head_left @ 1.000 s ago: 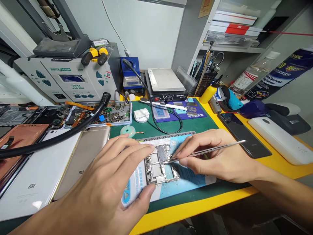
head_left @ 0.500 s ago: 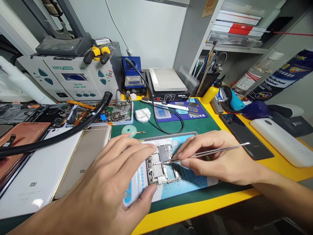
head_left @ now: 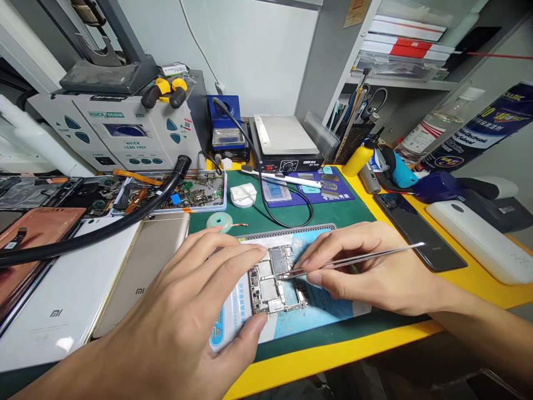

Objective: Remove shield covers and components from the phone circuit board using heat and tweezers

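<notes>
A phone circuit board (head_left: 268,289) with metal shields and a cut-out lies on a blue and white printed pad (head_left: 283,328). My left hand (head_left: 187,300) steadies the board from the left, fingertips at its upper edge and thumb at its lower edge. In my right hand (head_left: 375,272) a pair of metal tweezers (head_left: 366,258) is pinched between thumb and fingers. The tweezers' tips touch or hover just over the middle of the board, beside a dark grey rectangular shield; I cannot tell whether they grip anything.
Phone back covers (head_left: 62,294) lie at left under a black hose (head_left: 104,233) from the hot air station (head_left: 129,130). Behind the pad are a solder wick spool (head_left: 219,222), a white round tub (head_left: 243,195) and a heating plate (head_left: 287,144). A black phone (head_left: 420,230) lies right.
</notes>
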`<act>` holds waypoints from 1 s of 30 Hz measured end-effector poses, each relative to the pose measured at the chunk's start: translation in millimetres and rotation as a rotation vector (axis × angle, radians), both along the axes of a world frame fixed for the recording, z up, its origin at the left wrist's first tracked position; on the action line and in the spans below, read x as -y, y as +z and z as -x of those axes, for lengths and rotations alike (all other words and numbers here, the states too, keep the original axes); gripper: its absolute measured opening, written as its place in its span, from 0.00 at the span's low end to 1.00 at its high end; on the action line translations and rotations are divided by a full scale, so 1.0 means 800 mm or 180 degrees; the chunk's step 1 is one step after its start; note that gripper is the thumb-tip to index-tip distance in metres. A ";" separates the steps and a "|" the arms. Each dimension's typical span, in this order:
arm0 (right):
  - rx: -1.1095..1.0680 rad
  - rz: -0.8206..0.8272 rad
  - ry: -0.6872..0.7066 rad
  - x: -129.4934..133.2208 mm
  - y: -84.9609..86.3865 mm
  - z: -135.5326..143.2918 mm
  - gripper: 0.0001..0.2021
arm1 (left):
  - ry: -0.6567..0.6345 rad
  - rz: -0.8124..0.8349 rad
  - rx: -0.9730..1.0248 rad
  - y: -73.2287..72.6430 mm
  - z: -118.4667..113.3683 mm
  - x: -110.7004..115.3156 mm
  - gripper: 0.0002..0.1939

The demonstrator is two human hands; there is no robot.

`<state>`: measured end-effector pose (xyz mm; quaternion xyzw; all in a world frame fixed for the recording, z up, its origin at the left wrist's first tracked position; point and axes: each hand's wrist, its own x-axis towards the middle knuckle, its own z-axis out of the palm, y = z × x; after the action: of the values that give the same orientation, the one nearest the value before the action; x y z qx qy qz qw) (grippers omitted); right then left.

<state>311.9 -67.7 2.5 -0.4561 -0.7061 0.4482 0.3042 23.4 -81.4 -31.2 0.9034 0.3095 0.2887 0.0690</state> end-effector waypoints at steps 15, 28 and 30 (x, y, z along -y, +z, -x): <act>-0.0202 0.0284 -0.0041 0.001 -0.002 0.000 0.07 | -0.0013 0.0000 0.0001 0.000 0.000 -0.001 0.25; -0.0839 0.0740 -0.0507 -0.003 -0.001 -0.006 0.07 | 0.0128 -0.0204 0.0234 -0.005 -0.001 0.008 0.25; -0.0771 0.0638 -0.0504 -0.002 0.002 -0.004 0.06 | 0.0152 -0.0193 0.0254 -0.007 -0.001 0.008 0.25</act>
<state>314.9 -66.3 4.1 -0.4810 -0.5779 0.5426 0.3745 24.5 -88.0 -37.0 0.8852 0.3191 0.3352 0.0469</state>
